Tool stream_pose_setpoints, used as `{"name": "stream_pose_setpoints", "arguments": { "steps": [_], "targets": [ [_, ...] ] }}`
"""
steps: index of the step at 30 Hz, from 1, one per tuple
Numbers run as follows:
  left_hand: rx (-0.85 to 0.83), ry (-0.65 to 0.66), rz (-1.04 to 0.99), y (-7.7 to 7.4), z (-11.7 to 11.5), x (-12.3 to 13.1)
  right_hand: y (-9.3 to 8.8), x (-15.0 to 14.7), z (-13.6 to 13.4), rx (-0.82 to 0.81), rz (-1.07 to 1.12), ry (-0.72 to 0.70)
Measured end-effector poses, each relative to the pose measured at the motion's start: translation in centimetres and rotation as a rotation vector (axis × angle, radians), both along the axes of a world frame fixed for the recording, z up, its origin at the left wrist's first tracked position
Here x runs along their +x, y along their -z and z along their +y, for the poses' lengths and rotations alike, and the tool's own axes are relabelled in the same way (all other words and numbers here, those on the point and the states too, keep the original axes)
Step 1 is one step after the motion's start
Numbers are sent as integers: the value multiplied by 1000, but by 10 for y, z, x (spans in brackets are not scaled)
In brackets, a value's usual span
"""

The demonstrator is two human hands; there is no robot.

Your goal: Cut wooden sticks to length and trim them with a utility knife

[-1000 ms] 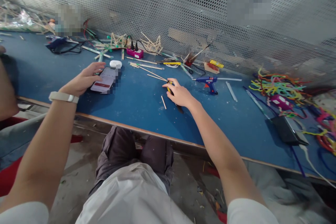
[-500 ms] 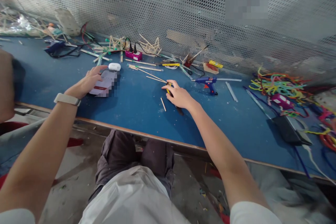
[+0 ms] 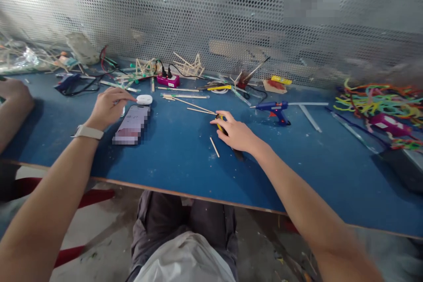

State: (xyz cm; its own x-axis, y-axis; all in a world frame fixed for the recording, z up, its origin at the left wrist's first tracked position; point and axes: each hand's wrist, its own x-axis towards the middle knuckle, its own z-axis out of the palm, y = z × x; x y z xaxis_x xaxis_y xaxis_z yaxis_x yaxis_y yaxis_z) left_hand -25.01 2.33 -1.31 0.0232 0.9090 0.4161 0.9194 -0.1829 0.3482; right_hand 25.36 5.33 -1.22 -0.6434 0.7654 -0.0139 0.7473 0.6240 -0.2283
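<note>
My left hand [image 3: 110,106] is over the table at the far edge of a phone [image 3: 131,124], its forefinger stretched out to the white earbud case [image 3: 144,99]. The fingertip appears to touch the case; the thumb is partly hidden. The phone lies face up with its screen lit. My right hand [image 3: 234,132] rests on the table with its fingers curled over a yellow-and-black tool [image 3: 219,124], mostly hidden beneath the palm. Thin wooden sticks [image 3: 194,105] run up to that tool, and a short stick piece [image 3: 214,147] lies just in front of the hand.
A blue glue gun [image 3: 276,110] lies to the right. Farther back are a purple power strip [image 3: 168,80], a yellow cutter [image 3: 219,88] and stick frames [image 3: 190,65] against the mesh panel. Colourful pipe cleaners [image 3: 380,103] are heaped at the right. Another person's hand [image 3: 16,101] is at far left.
My left hand has drawn back from over the phone, and its forefinger now reaches to the earbud case. My right hand stays over the yellow-and-black tool. The view has shifted slightly.
</note>
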Motion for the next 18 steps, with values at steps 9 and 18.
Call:
{"name": "stream_pose_setpoints", "arguments": {
  "steps": [9, 18],
  "targets": [
    [-42, 36, 57, 4, 1, -6, 0, 0, 0, -18, 10, 15],
    [-39, 36, 53, 11, 4, -3, -2, -1, -1, 2, -10, 8]
  ]
}}
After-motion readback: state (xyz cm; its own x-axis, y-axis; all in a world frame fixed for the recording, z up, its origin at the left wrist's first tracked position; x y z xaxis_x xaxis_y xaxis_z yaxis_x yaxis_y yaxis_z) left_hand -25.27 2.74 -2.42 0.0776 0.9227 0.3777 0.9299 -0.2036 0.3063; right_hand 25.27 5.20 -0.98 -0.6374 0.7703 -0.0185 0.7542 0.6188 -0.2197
